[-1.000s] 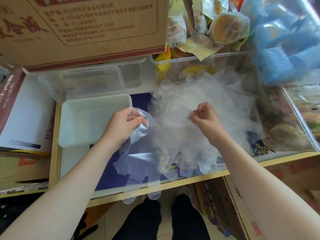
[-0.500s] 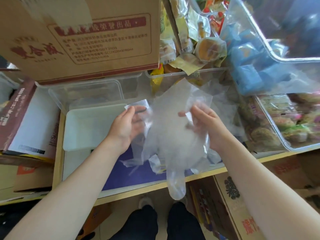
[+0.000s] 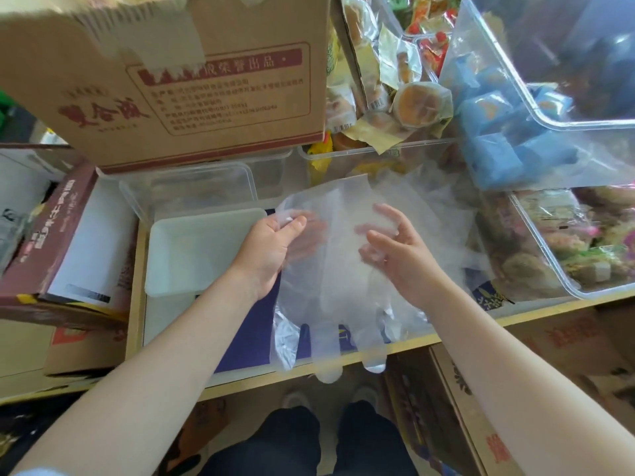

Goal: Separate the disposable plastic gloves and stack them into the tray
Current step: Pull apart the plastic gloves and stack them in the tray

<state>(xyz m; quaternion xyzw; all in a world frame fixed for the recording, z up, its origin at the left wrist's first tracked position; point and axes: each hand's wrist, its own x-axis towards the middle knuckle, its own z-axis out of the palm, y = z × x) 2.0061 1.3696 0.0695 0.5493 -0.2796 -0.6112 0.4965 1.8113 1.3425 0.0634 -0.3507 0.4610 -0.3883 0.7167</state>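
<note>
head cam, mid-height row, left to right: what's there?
maroon box → white tray → left hand → clear glove → right hand → clear snack bin

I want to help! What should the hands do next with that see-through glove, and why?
Probably carry the glove left and lay it flat in the white tray. The left hand pinches its top edge, the right hand is spread behind it, and it hangs free, just right of the tray.

Clear glove (image 3: 330,269) between left hand (image 3: 271,249) and right hand (image 3: 398,255), beside white tray (image 3: 192,249)
</note>
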